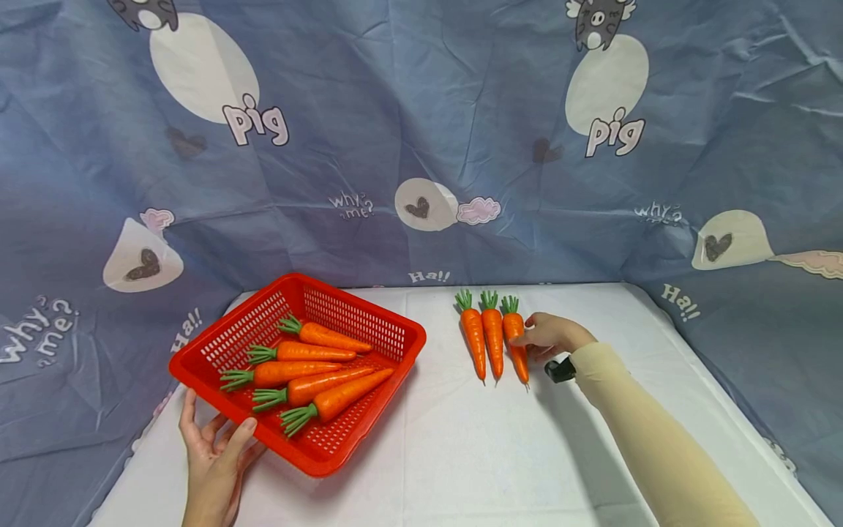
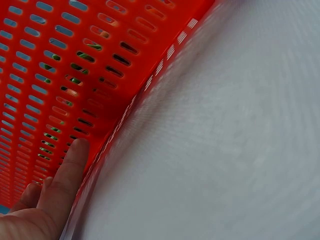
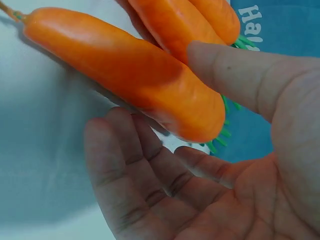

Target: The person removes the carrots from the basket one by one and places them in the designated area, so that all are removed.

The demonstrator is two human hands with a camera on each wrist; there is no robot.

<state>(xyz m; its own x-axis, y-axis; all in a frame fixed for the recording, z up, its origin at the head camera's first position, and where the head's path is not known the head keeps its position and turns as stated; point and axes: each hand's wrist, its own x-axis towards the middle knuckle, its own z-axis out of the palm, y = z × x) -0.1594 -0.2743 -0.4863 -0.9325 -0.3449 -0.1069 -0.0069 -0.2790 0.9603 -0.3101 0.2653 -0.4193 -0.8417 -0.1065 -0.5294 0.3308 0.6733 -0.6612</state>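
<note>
Near the front left corner of the red plastic basket [image 1: 395,395], my left hand [image 1: 214,454] holds the rim and outer wall, the thumb on one side and fingers on the other. Several orange carrots [image 1: 329,372] with green tops lie side by side inside it. Three more lie in a row on the table, the left carrot [image 1: 473,333], the middle carrot [image 1: 493,333] and the right carrot [image 1: 513,326]. My right hand [image 1: 549,335] is at the right carrot. In the right wrist view its thumb [image 3: 235,75] reaches over this carrot, the other fingers beside it, slightly apart from it.
A white cloth [image 1: 474,454] covers the table. Behind and along both sides hangs a blue printed curtain [image 1: 369,132]. A small black object [image 1: 560,369] sits at my right wrist.
</note>
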